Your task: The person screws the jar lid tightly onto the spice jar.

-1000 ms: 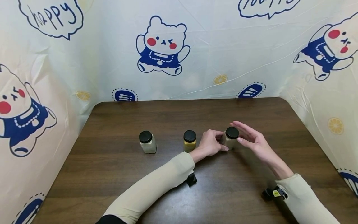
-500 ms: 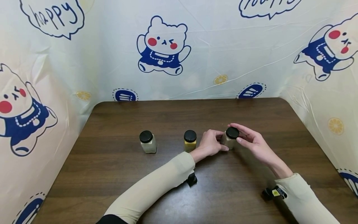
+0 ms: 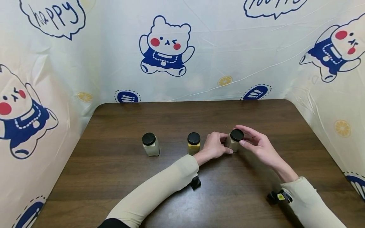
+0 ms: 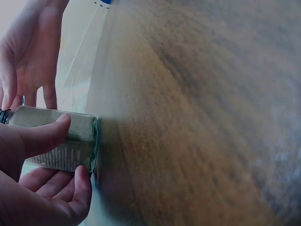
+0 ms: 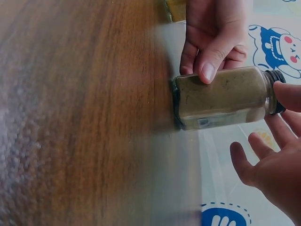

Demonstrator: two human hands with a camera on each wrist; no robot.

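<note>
A square glass spice jar (image 3: pixel 233 146) of grey-brown powder stands upright on the table towards the right. My left hand (image 3: pixel 213 145) grips its lower body from the left, thumb on the near side and fingers behind, as the left wrist view shows around the glass jar (image 4: pixel 56 120). At the top, my right hand (image 3: pixel 262 148) pinches the black screw lid (image 3: pixel 236 135) between thumb and forefinger. In the right wrist view its other fingers (image 5: pixel 241 162) spread free of the jar (image 5: pixel 221 96). The label side faces the left wrist camera.
Left of the hands stands a jar of yellow powder (image 3: pixel 194 148) with a black lid, partly behind the left wrist. Farther left is another black-lidded jar with pale contents (image 3: pixel 151 148). A printed curtain (image 3: pixel 205 50) hangs behind the brown wooden table (image 3: pixel 114 177).
My right hand has moved slightly left, its thumb and forefinger coming in onto the lid. The left hand and all the jars have stayed in place.
</note>
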